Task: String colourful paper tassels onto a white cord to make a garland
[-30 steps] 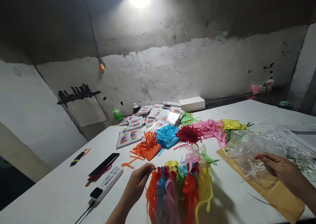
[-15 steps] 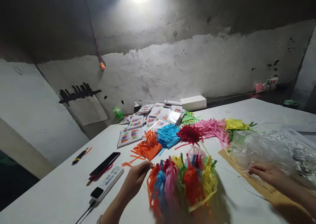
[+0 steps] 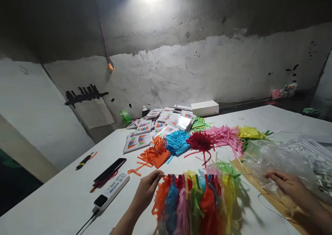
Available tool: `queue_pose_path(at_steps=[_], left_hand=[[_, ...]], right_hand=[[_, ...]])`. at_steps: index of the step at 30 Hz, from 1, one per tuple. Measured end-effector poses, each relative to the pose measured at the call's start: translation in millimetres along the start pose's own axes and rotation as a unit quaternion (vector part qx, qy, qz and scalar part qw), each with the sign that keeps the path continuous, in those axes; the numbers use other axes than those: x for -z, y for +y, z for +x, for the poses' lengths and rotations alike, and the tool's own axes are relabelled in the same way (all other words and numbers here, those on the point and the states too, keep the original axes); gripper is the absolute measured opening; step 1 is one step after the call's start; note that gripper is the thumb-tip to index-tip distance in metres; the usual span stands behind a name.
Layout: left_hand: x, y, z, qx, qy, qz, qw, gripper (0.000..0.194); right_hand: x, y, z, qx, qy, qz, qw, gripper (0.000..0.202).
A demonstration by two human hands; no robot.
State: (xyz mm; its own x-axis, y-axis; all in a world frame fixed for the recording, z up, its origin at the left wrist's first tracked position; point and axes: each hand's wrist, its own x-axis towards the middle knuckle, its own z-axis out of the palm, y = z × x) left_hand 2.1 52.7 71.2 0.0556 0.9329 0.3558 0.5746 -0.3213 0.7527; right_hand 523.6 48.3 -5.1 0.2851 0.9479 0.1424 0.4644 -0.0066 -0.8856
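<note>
1. The left hand (image 3: 146, 193) has its grip pinched on the top of the paper tassel bunch (image 3: 197, 200), near the worktop's (image 3: 64, 193) near edge.
2. The right hand (image 3: 285, 186) rests on the clear plastic bag (image 3: 275, 159) by the right edge; whether its grip is closed cannot be told.
</note>
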Motion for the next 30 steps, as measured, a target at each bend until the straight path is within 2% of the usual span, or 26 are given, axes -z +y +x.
queue_pose_path(at_steps=[3,7,9,13,15,18,20,23,25,29,30], left_hand=[[-6.1,-4,1,0.01,-0.014,0.001,1.0,0.03],[-9.3,-5,1,0.024,-0.037,0.0,0.999,0.032],[-8.8,-5,1,0.028,-0.046,0.001,0.999,0.033],[-5.5,-7,0,0.063,-0.062,-0.013,0.996,0.037],[-3.7,-7,0,0.092,-0.066,-0.055,0.992,0.038],[-3.8,-7,-1,0.128,-0.072,-0.137,0.98,0.036],[-6.3,-6,-2,0.168,-0.085,-0.193,0.963,0.037],[-9.6,-5,-2,0.23,-0.096,-0.266,0.931,0.042],[-7.9,-4,-1,0.255,-0.099,-0.292,0.917,0.044],[5.1,-3,-5,0.284,-0.12,-0.299,0.903,0.042],[8.7,-2,-6,0.29,-0.126,-0.296,0.901,0.043]], right_hand=[[-13,2,-3,0.064,-0.051,-0.062,0.995,0.025],[-32,-7,-12,0.12,-0.073,-0.12,0.983,0.038],[-40,-14,-15,0.134,-0.1,-0.137,0.976,0.036],[-53,-19,-18,0.127,-0.161,-0.144,0.968,0.022],[-58,-21,-21,0.112,-0.195,-0.127,0.966,0.017],[-63,-28,-29,0.079,-0.244,-0.078,0.963,0.028],[-66,-35,-35,0.055,-0.243,-0.043,0.967,0.039],[-64,-45,-43,0.031,-0.213,-0.001,0.977,0.044],[-57,-50,-46,0.022,-0.214,0.017,0.976,0.043],[-32,-57,-53,0.019,-0.254,0.017,0.967,0.031],[-25,-57,-55,0.025,-0.239,0.005,0.971,0.027]])
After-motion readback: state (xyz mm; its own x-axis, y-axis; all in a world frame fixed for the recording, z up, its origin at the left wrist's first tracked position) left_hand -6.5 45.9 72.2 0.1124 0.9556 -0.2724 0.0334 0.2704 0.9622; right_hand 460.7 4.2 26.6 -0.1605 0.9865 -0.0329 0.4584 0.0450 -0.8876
